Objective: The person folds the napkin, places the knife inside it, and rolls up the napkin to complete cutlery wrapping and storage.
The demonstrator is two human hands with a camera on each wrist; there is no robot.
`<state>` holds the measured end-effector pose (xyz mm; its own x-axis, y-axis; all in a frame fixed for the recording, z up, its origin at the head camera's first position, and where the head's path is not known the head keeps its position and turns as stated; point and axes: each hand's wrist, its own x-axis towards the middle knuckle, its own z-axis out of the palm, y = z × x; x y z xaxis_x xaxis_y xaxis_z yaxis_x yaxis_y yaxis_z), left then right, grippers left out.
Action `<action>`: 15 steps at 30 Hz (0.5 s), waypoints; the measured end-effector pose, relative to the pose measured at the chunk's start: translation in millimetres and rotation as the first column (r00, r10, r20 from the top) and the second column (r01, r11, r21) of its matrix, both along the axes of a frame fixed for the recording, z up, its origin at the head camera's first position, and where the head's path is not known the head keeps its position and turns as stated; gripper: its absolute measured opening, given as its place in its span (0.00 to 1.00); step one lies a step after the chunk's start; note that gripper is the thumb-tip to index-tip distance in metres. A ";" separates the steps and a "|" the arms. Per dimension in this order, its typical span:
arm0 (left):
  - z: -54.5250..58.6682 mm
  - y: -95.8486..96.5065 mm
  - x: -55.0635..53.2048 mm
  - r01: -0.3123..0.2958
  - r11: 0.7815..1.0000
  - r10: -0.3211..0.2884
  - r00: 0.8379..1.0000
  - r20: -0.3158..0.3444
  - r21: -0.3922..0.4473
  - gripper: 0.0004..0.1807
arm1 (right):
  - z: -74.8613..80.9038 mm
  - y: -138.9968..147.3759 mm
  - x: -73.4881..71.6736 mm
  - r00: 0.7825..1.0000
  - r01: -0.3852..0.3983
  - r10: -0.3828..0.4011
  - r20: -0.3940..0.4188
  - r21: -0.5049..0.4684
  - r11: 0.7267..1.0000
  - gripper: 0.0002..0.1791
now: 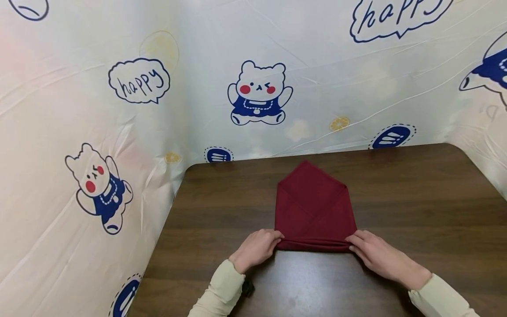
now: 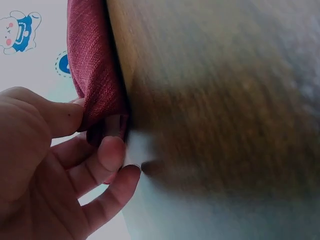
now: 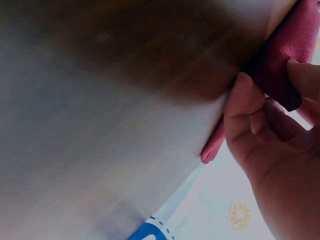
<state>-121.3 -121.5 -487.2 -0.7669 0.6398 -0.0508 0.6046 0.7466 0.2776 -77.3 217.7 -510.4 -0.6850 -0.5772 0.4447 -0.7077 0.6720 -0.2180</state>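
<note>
A dark red cloth (image 1: 313, 207) lies folded on the table, its far end a point and its near edge rolled into a narrow band. At the band's left end, my left hand (image 1: 257, 248) pinches the fold between thumb and fingers. My right hand (image 1: 378, 255) grips the right end the same way. In the left wrist view, the thumb presses on top of the rolled cloth (image 2: 97, 65) while fingertips sit under its open end. The right wrist view has the cloth's corner (image 3: 277, 75) between thumb and fingers, close over the tabletop.
The brown wooden table (image 1: 222, 198) has rounded far corners. Behind it and on the left hangs a pale curtain (image 1: 198, 88) printed with bears and lettering. A small black object (image 1: 247, 288) shows beside the left sleeve.
</note>
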 end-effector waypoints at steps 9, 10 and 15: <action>0.2 -1.1 -2.3 -0.007 1.000 0.006 0.998 0.070 0.014 0.08 | 8.8 -1.2 -0.4 0.970 0.033 -0.040 0.239 0.030 0.999 0.02; 0.5 -2.0 -2.0 -0.018 1.000 0.017 0.998 0.065 0.018 0.08 | 9.8 -2.2 -1.1 0.965 0.041 -0.048 0.256 0.035 0.999 0.01; 3.2 -6.1 0.5 -0.059 0.998 0.060 0.998 -0.016 0.036 0.03 | 16.5 -7.7 -5.5 0.929 0.103 -0.111 0.352 0.041 0.994 0.06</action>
